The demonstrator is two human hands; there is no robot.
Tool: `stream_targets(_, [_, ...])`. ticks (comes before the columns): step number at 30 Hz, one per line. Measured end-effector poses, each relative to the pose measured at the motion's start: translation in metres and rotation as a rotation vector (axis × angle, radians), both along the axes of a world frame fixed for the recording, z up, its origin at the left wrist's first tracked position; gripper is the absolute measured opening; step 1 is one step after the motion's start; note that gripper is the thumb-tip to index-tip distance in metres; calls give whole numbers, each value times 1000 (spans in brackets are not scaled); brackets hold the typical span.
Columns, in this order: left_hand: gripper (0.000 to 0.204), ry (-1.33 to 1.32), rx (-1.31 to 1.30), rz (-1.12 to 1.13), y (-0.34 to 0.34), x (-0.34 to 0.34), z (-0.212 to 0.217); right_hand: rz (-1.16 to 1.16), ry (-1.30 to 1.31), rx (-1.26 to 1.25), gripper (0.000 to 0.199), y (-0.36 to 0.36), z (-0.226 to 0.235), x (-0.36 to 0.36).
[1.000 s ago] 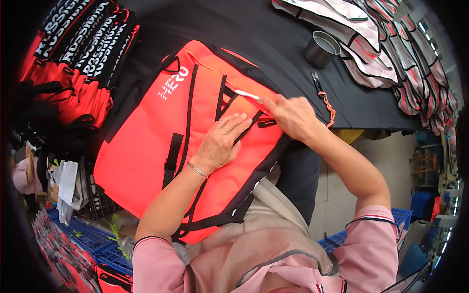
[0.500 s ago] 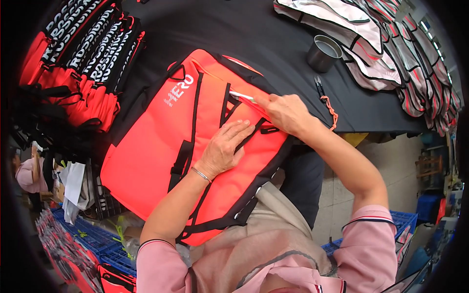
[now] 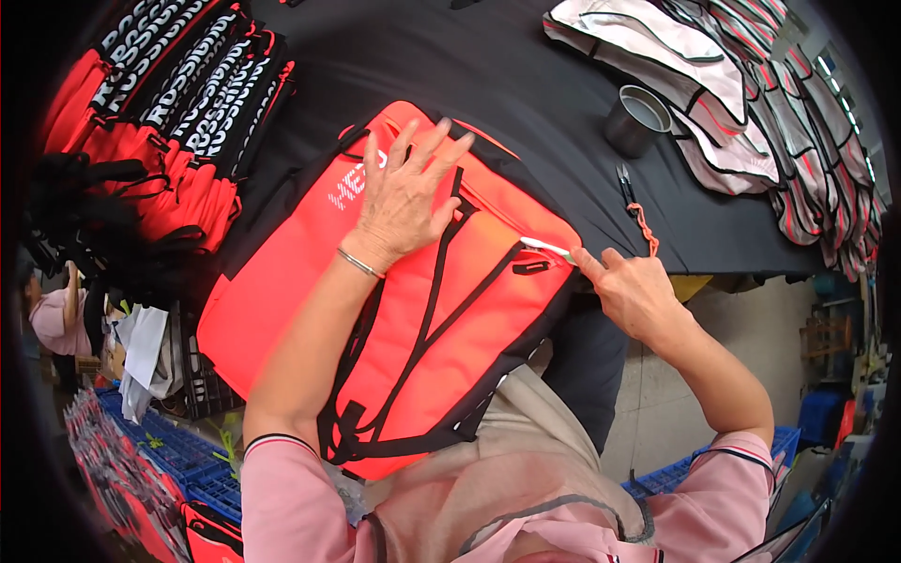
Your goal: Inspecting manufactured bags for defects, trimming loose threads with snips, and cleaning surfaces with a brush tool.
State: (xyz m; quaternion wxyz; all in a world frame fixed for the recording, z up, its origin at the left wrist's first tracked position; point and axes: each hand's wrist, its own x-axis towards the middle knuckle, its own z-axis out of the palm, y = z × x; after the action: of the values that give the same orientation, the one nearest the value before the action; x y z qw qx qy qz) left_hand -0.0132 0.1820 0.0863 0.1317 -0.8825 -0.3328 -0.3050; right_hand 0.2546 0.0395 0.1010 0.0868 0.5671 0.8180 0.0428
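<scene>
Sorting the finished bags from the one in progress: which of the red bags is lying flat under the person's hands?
The big red bag at the table's near edge, under the left hand; the others sit stacked in a pile at far left.

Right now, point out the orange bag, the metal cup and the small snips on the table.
orange bag (image 3: 469,310), head view, on the bare orange panel between the black straps.
metal cup (image 3: 636,122), head view, on its grey side wall below the rim.
small snips (image 3: 625,183), head view, on the dark handles above the orange cord.
</scene>
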Motion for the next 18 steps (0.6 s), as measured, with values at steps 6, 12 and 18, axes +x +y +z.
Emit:
stream_targets(6, [46,-164,-440,-60,-6,-49,-63,61,144,107,43,22,-14,-13])
stream_targets(12, [43,-231,-484,-43,-3,-46,-67,162,191,175,37,92,-34,-44])
stream_targets(18, [42,-248,-535,-19,1,-44,-64,134,244,142,46,153,-62,-82])
